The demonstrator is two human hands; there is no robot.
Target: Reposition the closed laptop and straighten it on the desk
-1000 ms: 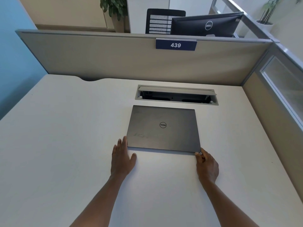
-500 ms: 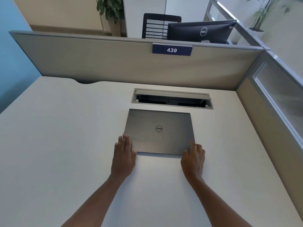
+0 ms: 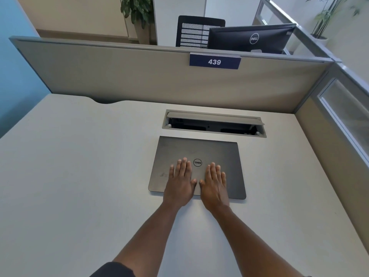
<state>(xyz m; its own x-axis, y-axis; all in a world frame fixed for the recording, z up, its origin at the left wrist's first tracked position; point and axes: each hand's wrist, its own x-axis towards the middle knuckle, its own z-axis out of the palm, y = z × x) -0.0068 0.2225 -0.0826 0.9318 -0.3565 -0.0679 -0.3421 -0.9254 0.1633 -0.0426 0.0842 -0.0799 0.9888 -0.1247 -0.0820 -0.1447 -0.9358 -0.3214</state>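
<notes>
A closed dark grey laptop with a round logo lies flat on the pale desk, just in front of the cable box. Its edges run nearly parallel to the desk's back edge. My left hand rests palm down on the lid, left of the logo. My right hand lies flat beside it on the lid, right of the logo. Both hands have fingers spread slightly and thumbs almost touching. Neither grips anything. The hands hide the middle of the laptop's near edge.
An open cable box is sunk into the desk right behind the laptop. A beige partition with a blue "439" sign closes the back; a glazed panel closes the right. A monitor and chair stand beyond.
Both hands have moved from the laptop's near corners onto the middle of the lid and lie flat there. The laptop itself looks barely shifted.
</notes>
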